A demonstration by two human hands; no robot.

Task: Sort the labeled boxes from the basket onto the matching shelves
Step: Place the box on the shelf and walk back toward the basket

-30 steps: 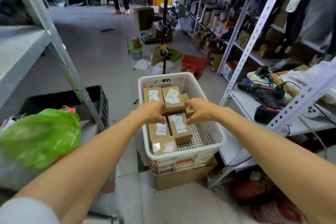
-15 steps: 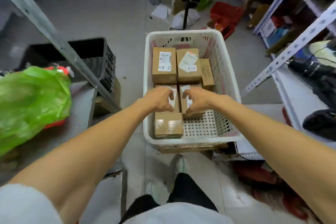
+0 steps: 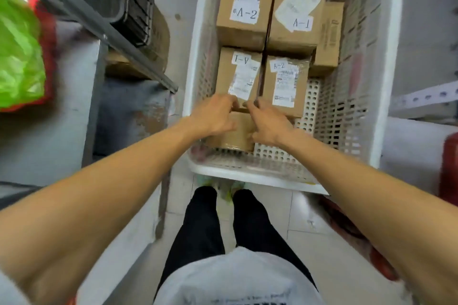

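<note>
White perforated plastic basket (image 3: 195,62) on the floor, six brown cardboard boxes inside. Far row: box labelled A-2 (image 3: 245,5) at left, box labelled A-1 (image 3: 295,12) beside it, narrow unlabelled-looking box (image 3: 329,39) standing at far right. Middle row: second A-1 box (image 3: 238,74) left, second A-2 box (image 3: 285,84) right, touching. Nearest: tape-wrapped brown box (image 3: 235,134) at the near left corner.

Change since a second ago: the head has tipped down and come in close over the basket, labels now readable; both hands have slid nearer, from the middle boxes to the seam between the middle A-1 box and the taped box. Left hand (image 3: 213,116) curled over the taped box's far left edge, right hand (image 3: 270,124) on its right side, fingertips (image 3: 250,106) touching the middle A-1 box's near edge. Grip: both hands closing on the taped box, not lifted yet; its label is hidden. Judged: first pick starting, nothing sorted. Grey metal shelf upright (image 3: 99,30) and green plastic bag (image 3: 19,57) at left.
</note>
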